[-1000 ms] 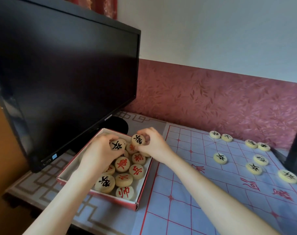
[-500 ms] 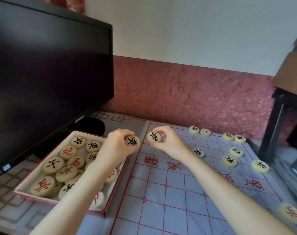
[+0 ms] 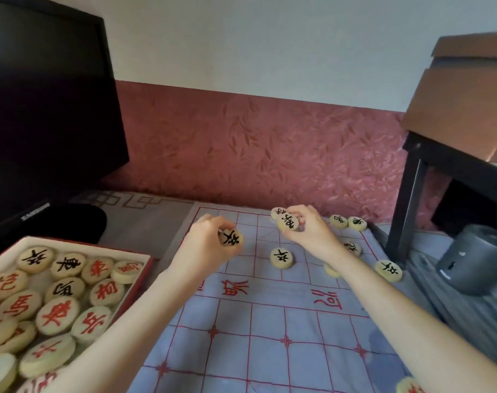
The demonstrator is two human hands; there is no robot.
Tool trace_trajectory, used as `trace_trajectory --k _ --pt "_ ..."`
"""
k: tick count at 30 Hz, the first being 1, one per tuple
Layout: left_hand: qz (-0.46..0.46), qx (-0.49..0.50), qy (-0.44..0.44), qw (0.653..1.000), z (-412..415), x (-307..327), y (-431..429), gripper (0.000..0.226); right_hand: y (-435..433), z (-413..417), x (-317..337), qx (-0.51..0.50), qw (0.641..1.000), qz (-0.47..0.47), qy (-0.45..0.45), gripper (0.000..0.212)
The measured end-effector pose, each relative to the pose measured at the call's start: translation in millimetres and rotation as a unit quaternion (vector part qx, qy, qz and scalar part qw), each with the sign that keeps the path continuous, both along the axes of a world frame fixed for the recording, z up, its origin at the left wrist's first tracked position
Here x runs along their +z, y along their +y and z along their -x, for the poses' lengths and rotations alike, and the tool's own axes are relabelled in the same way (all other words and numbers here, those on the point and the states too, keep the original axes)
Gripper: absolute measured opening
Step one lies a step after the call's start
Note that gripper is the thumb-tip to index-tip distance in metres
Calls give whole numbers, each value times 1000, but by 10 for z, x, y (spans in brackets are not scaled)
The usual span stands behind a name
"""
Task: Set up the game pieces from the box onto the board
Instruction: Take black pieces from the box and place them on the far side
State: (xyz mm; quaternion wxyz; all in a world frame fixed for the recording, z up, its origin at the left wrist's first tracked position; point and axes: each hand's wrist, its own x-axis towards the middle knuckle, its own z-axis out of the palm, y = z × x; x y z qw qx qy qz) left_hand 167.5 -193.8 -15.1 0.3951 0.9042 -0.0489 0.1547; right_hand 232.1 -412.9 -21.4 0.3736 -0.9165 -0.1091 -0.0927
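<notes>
After lifting out of the box [image 3: 145, 268] at lower left a second ago, now hovering over the far rows of the board [image 3: 270, 321].
Pinching one black-marked piece [image 3: 231, 239] in left hand [image 3: 204, 246], second black-marked piece [image 3: 287, 222] in right hand [image 3: 312, 232], kept apart at centre frame, not yet set down; likely means two more placements coming. Counted: 2 held, 7 lying black pieces [image 3: 281, 258] right of centre (one half hidden by forearm), 1 red-marked piece [image 3: 409, 386] at bottom edge, roughly 15 boxed pieces [image 3: 57, 314], partly cut off by frame.
</notes>
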Motion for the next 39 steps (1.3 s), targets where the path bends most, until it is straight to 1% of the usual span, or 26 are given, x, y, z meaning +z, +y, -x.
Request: trace_trajectory --k 3,5,6,9,12,17,25,28,30,33,39 --pt "-2 -7 -2 1000 -106 -22 -147 32 -396 -241 -21 -72 996 41 10 44" --pt "-7 -15 5 1000 -187 -41 -223 33 -589 -394 -26 -105 993 41 18 43" --pt "-8 -20 7 1000 -232 -54 -257 34 -662 -466 -31 -112 992 44 23 43" --pt "-12 -29 11 999 -358 -83 -350 36 -814 -628 -55 -135 985 98 38 45" --pt "-17 -32 9 999 -448 -108 -406 36 -870 -726 -89 -148 983 103 44 43" --pt "-22 -32 -3 999 -502 -157 -381 34 -831 -768 -137 -138 982 115 53 44" --pt "-22 -24 -1 999 -527 -210 -240 35 -794 -765 -182 -132 975 164 69 42" --pt "-24 -24 3 999 -511 -222 -176 36 -790 -764 -169 -127 970 188 86 48" --pt "-30 -23 4 999 -500 -231 -129 36 -791 -757 -159 -125 971 182 93 54" --pt "-29 -23 10 999 -480 -228 -53 38 -752 -701 -131 -129 972 181 74 53" --pt "-33 -33 48 998 -412 -207 52 43 -502 -517 -64 -97 984 148 -10 43"
